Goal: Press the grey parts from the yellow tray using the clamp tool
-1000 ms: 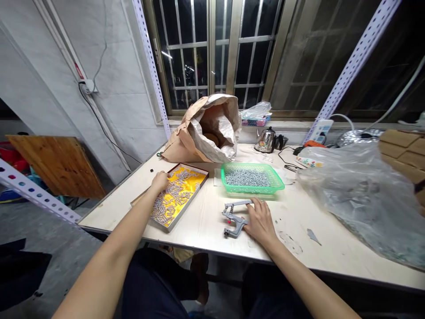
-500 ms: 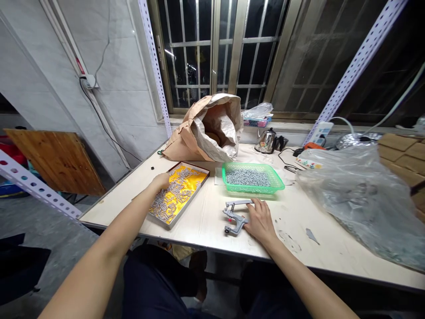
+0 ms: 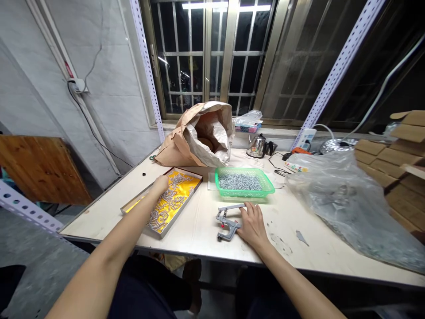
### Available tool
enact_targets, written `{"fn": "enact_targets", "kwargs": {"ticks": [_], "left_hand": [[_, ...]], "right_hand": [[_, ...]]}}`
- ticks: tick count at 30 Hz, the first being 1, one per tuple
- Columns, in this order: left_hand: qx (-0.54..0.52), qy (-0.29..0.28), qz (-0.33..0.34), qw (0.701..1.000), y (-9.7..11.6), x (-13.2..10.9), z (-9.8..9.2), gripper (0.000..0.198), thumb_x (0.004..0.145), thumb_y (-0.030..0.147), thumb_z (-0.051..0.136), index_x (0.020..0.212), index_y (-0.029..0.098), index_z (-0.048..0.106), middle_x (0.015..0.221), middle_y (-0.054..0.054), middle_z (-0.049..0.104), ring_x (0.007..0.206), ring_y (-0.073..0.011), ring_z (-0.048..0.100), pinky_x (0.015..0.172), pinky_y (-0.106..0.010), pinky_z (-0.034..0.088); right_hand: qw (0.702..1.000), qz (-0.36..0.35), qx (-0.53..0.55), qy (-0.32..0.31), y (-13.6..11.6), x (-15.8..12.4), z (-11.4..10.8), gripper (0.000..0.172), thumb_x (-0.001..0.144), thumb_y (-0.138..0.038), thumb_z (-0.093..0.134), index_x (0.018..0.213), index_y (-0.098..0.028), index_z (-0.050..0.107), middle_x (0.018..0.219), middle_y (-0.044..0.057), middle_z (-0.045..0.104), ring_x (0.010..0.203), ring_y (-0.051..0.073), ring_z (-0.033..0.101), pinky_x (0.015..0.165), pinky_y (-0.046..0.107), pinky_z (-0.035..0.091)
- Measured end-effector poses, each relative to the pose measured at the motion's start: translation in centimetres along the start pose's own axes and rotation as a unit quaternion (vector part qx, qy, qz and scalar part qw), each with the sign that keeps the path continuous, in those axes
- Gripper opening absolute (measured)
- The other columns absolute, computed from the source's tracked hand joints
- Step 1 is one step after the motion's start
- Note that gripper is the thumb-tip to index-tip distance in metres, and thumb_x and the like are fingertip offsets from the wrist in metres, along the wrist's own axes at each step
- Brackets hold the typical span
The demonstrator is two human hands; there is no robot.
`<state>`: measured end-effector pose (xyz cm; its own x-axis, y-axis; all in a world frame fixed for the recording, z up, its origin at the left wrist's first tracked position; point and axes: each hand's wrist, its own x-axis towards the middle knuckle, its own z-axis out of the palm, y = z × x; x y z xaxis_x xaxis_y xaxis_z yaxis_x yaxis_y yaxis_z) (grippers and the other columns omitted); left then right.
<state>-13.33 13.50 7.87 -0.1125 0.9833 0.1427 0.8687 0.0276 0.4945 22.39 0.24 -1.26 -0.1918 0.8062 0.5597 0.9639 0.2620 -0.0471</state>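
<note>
My left hand (image 3: 161,183) is curled, knuckles up, over the left side of a shallow tray (image 3: 181,212) lined with yellow cloth. Many small silvery metal pieces (image 3: 172,199) lie scattered on that lining. The fingertips point down and are hidden, so what they pinch does not show. At the table's front, my right hand (image 3: 253,223) grips grey snap pliers (image 3: 229,223) by the handles. Their jaws face left, with a spring and a red part between the arms. Behind the pliers stands a green plastic basket (image 3: 245,193) holding many similar small metal pieces (image 3: 241,181).
A large open paper sack (image 3: 179,148) lies at the back. Nearby are a metal kettle (image 3: 256,146) and cables. On the right, a clear plastic bag (image 3: 338,208) covers much of the table (image 3: 199,235), beside stacked cardboard boxes (image 3: 381,164). A grey scrap (image 3: 301,238) lies right of my hand.
The whole view has shifted as my head moved slightly. My left hand stays at the tray, and my right hand keeps hold of the snap pliers.
</note>
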Motion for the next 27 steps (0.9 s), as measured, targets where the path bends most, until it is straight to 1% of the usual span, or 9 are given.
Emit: {"fn": "enact_targets", "kwargs": {"ticks": [3, 5, 6, 8, 11, 14, 17, 24, 27], "left_hand": [[-0.031, 0.033, 0.032, 0.998, 2.4, -3.1, 1.5, 0.007, 0.076, 0.017, 0.053, 0.079, 0.014, 0.06, 0.094, -0.013, 0.064, 0.103, -0.0282, 0.057, 0.092, -0.036, 0.041], [-0.153, 0.036, 0.067, 0.985, 4.4, -6.7, 3.7, 0.01, 0.078, 0.021, 0.053, 0.083, 0.016, 0.06, 0.088, -0.009, 0.065, 0.09, -0.0225, 0.061, 0.085, -0.033, 0.044], [-0.241, 0.019, 0.067, 0.968, 5.5, -8.8, 5.1, 0.012, 0.076, 0.024, 0.056, 0.085, 0.016, 0.06, 0.082, -0.007, 0.065, 0.081, -0.0201, 0.062, 0.079, -0.031, 0.047], [-0.393, -0.034, 0.042, 0.918, 7.3, -12.7, 7.9, 0.032, 0.071, 0.026, 0.062, 0.1, 0.016, 0.055, 0.071, -0.001, 0.063, 0.068, -0.0166, 0.06, 0.068, -0.028, 0.047], [-0.491, -0.075, -0.017, 0.868, 8.9, -16.5, 11.0, 0.052, 0.064, 0.027, 0.069, 0.11, 0.016, 0.048, 0.067, 0.001, 0.063, 0.064, -0.0145, 0.059, 0.064, -0.026, 0.044], [-0.505, -0.098, -0.044, 0.856, 9.4, -17.6, 12.1, 0.06, 0.061, 0.026, 0.072, 0.113, 0.015, 0.044, 0.067, 0.001, 0.064, 0.062, -0.0137, 0.058, 0.064, -0.026, 0.043], [-0.487, -0.109, -0.036, 0.866, 9.6, -17.5, 12.1, 0.063, 0.061, 0.024, 0.072, 0.116, 0.015, 0.043, 0.066, 0.002, 0.064, 0.06, -0.0131, 0.057, 0.063, -0.025, 0.043], [-0.407, -0.113, 0.045, 0.905, 9.6, -17.6, 12.2, 0.064, 0.069, 0.016, 0.064, 0.128, 0.016, 0.037, 0.071, 0.001, 0.066, 0.06, -0.0124, 0.056, 0.064, -0.024, 0.041], [-0.381, -0.139, 0.073, 0.911, 9.7, -17.3, 11.5, 0.069, 0.07, 0.014, 0.062, 0.133, 0.016, 0.034, 0.071, 0.001, 0.065, 0.065, -0.0137, 0.058, 0.067, -0.025, 0.041]], "right_hand": [[1.0, 0.008, -0.003, 0.002, -0.2, 0.1, -0.4, 0.04, 0.072, -0.027, 0.056, 0.109, -0.011, 0.056, 0.129, 0.019, 0.049, 0.126, 0.031, 0.036, 0.11, 0.051, 0.016], [1.0, 0.012, -0.006, 0.012, -0.4, 0.1, -0.5, 0.041, 0.072, -0.026, 0.056, 0.11, -0.01, 0.055, 0.133, 0.02, 0.047, 0.129, 0.031, 0.033, 0.11, 0.052, 0.013], [1.0, 0.013, -0.008, 0.018, -0.4, 0.1, -0.5, 0.042, 0.072, -0.026, 0.056, 0.111, -0.01, 0.054, 0.134, 0.02, 0.045, 0.13, 0.031, 0.031, 0.111, 0.053, 0.011], [0.999, 0.011, -0.013, 0.03, -0.5, 0.1, -0.6, 0.043, 0.072, -0.024, 0.056, 0.113, -0.01, 0.054, 0.137, 0.019, 0.043, 0.132, 0.03, 0.029, 0.111, 0.053, 0.008], [0.999, 0.011, -0.023, 0.037, -0.5, 0.0, -0.6, 0.046, 0.071, -0.023, 0.057, 0.114, -0.01, 0.053, 0.139, 0.019, 0.042, 0.134, 0.029, 0.027, 0.112, 0.052, 0.007], [0.999, 0.016, -0.028, 0.036, -0.5, -0.1, -0.7, 0.048, 0.069, -0.021, 0.056, 0.115, -0.009, 0.052, 0.14, 0.02, 0.04, 0.134, 0.028, 0.026, 0.111, 0.051, 0.007], [0.999, 0.015, -0.035, 0.033, -0.6, -0.1, -0.7, 0.051, 0.067, -0.02, 0.056, 0.116, -0.009, 0.052, 0.142, 0.02, 0.038, 0.135, 0.028, 0.024, 0.111, 0.049, 0.01], [0.998, 0.014, -0.046, 0.037, -0.8, -0.1, -0.9, 0.052, 0.066, -0.021, 0.055, 0.116, -0.009, 0.051, 0.143, 0.021, 0.035, 0.136, 0.029, 0.022, 0.109, 0.048, 0.011], [0.998, 0.016, -0.047, 0.038, -0.9, -0.1, -0.9, 0.053, 0.066, -0.021, 0.054, 0.117, -0.008, 0.05, 0.144, 0.022, 0.034, 0.136, 0.029, 0.022, 0.109, 0.05, 0.01]]}}
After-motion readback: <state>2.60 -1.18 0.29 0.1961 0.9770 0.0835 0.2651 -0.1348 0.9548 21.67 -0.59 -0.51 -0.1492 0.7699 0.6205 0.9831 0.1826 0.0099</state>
